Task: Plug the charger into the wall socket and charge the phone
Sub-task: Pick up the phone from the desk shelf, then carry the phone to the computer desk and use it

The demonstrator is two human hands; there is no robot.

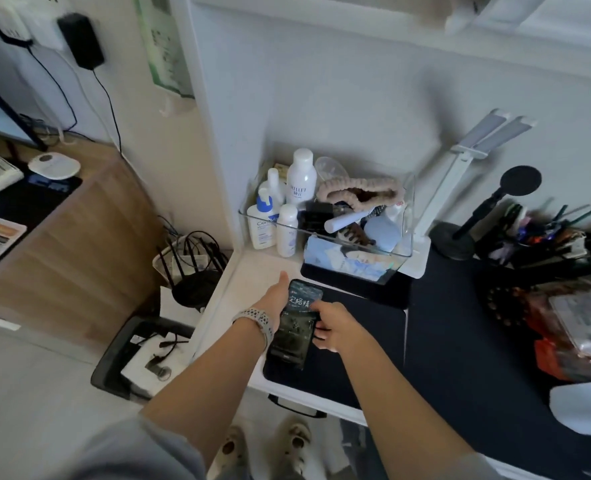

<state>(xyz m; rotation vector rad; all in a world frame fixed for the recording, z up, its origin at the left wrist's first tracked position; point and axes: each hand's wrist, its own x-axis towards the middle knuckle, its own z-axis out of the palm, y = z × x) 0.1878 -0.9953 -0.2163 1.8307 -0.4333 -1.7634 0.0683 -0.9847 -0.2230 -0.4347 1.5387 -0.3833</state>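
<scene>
A dark phone (296,323) with a lit screen lies over the left end of the black desk mat (356,341). My left hand (276,296) holds its left edge, thumb stretched forward, a watch on the wrist. On the phone's right edge rests my right hand (328,325), fingers curled around it. High on the wall at the far left is a white wall socket (46,26) with a black adapter (81,41) plugged in and a black cable hanging down. No cable is visible at the phone.
A clear box (325,233) of bottles and toiletries stands behind the phone. A white desk lamp (460,174), a black stand (488,209) and a pen organiser (543,233) sit to the right. Left of the desk: a router (193,268), a bin (141,358), a wooden cabinet (69,244).
</scene>
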